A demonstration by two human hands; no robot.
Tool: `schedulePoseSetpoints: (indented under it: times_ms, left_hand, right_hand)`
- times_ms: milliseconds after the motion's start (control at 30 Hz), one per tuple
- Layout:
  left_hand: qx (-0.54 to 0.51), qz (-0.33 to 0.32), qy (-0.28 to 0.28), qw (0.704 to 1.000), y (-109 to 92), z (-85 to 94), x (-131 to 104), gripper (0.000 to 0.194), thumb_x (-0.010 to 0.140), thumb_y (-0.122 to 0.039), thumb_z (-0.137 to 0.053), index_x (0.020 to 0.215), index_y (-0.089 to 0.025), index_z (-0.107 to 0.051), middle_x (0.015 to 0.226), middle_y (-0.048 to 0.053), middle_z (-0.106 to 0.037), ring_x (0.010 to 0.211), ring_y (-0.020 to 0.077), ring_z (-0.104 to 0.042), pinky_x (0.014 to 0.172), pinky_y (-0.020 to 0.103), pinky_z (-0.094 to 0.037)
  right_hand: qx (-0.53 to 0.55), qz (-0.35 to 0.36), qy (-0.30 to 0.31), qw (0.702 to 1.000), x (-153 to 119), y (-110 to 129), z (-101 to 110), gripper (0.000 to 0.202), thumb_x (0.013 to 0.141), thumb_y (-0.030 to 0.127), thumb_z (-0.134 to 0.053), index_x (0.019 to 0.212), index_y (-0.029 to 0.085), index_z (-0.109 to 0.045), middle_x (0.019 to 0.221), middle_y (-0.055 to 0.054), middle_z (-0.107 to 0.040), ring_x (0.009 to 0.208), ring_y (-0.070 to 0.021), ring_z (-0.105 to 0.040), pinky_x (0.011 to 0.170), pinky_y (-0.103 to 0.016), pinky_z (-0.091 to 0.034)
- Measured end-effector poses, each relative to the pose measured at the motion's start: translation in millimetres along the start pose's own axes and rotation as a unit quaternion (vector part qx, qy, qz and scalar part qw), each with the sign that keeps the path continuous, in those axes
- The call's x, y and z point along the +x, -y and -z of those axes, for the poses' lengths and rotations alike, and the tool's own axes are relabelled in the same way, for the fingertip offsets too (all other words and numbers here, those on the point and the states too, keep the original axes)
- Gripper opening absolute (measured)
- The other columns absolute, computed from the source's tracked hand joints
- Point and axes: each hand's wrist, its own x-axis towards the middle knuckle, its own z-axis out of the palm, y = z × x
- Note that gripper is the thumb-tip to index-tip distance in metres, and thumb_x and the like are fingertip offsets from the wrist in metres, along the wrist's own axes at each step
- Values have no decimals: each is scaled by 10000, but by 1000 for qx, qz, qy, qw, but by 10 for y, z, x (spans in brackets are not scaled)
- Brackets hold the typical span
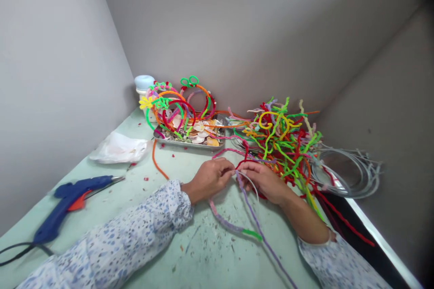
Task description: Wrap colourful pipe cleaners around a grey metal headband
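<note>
My left hand (213,177), fingers pinched together, holds a thin hoop near its top. Pink, lilac and green pipe cleaner (230,225) covers the hoop's lower curve, while a bare pale-grey stretch (253,185) shows by the right fingers. My right hand (266,181) is closed at the same spot, its fingertips pinching a purple pipe cleaner (256,221) against the hoop. The purple strand's long end trails down toward the front of the table. A dark red pipe cleaner (245,149) rises just behind the fingertips. The exact contact point is partly hidden by the fingers.
A metal tray (190,144) of shells bears several pipe-cleaner hoops (179,104). Behind it is a jar with a light-blue lid (144,82). Right lie a pipe-cleaner pile (281,140) and coiled grey bands (359,176). Left are a plastic bag (118,148) and blue glue gun (64,203).
</note>
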Motion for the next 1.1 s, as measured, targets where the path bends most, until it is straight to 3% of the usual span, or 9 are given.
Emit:
schedulePoseSetpoints:
  times_ms: [167,633,1100]
  left_hand:
    - [-42,10,-23,999,-18,8,1,174,839,-214,-499,848,-145,-659,794,25,-646,744,125,-551,688,219,-396]
    - [-49,15,-45,998,-13,-30,-16,157,828,-194,-500,821,-145,-649,785,21,-640,721,120,-551,676,221,-397]
    - [-43,17,-35,998,-17,-16,-27,170,838,-200,-487,822,-154,-650,786,21,-636,731,122,-547,683,224,-393]
  right_hand:
    - [-6,-5,20,1000,-11,-36,-7,288,742,389,-686,880,151,-601,714,0,-595,599,-92,-557,528,-198,-430]
    - [-46,60,-79,994,-9,9,-230,309,706,392,-697,868,186,-532,605,50,-572,497,-88,-506,492,-220,-398]
    - [-103,84,-122,984,-3,63,-263,285,687,391,-690,835,175,-577,675,18,-585,564,-104,-532,542,-238,-436]
